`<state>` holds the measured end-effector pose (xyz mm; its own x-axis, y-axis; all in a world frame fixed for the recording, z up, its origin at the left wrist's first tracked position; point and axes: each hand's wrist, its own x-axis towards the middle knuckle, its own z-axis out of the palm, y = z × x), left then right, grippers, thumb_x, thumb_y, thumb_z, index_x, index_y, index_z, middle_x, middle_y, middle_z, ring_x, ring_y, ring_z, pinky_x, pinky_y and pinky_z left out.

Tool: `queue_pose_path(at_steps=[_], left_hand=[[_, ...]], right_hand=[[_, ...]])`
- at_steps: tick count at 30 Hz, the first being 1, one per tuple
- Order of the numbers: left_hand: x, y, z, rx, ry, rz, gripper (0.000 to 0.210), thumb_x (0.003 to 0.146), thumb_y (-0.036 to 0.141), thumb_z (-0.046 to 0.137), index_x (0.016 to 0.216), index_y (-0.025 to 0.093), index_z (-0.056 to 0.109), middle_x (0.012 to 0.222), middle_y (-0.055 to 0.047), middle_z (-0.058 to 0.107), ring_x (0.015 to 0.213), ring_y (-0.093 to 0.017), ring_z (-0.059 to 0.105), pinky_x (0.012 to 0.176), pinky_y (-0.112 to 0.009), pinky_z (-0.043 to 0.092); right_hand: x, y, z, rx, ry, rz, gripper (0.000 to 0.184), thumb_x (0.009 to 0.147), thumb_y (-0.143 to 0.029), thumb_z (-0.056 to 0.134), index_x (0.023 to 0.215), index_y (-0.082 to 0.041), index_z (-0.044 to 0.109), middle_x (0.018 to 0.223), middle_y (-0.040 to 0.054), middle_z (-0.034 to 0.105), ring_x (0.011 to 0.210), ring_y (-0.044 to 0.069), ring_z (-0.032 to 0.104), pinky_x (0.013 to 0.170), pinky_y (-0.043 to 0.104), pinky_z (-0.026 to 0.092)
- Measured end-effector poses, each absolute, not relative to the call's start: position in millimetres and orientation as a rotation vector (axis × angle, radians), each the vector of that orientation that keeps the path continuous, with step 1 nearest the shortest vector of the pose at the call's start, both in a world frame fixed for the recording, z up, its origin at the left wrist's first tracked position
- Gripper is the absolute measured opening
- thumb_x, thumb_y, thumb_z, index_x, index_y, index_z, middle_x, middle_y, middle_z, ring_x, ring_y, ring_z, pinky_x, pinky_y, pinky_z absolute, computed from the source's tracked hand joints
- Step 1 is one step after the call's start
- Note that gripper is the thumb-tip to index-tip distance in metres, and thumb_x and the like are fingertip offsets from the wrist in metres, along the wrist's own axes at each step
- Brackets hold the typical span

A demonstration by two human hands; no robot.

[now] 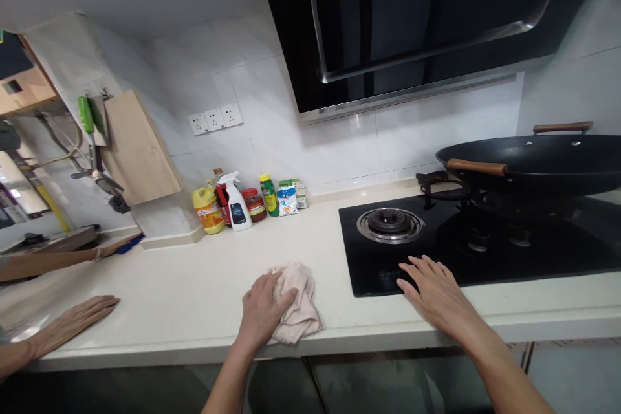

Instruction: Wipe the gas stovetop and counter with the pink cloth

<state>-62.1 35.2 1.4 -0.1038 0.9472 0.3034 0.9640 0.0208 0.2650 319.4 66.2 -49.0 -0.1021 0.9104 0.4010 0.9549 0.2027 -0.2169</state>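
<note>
Though limp, bulky cloth (301, 310) under fingers (266, 283)

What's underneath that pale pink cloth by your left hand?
The white countertop shows around the cloth, with the left hand resting on it. Directly beneath the cloth is covered, so whether anything besides countertop lies there can't be seen.
</note>
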Motion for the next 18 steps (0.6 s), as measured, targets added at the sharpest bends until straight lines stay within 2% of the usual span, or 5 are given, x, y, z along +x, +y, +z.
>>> queue_pose_path(at_steps=[18], left_hand=[[-66.0,44.4,0.5,-2.103,-2.205,-0.488,0.050,0.094,0.048,0.046,0.138,0.026,0.049,0.147,-0.008,0.050,0.140,-0.027,0.039,0.113,-0.048,0.031]], right_hand=[[319.6,65.2,-46.7,-1.743,-2.061,-0.103,0.058,0.099,-0.051,0.033,0.139,-0.019,0.059,0.152,0.0103,0.048,0.146,0.035,0.033,0.119,0.054,0.024]])
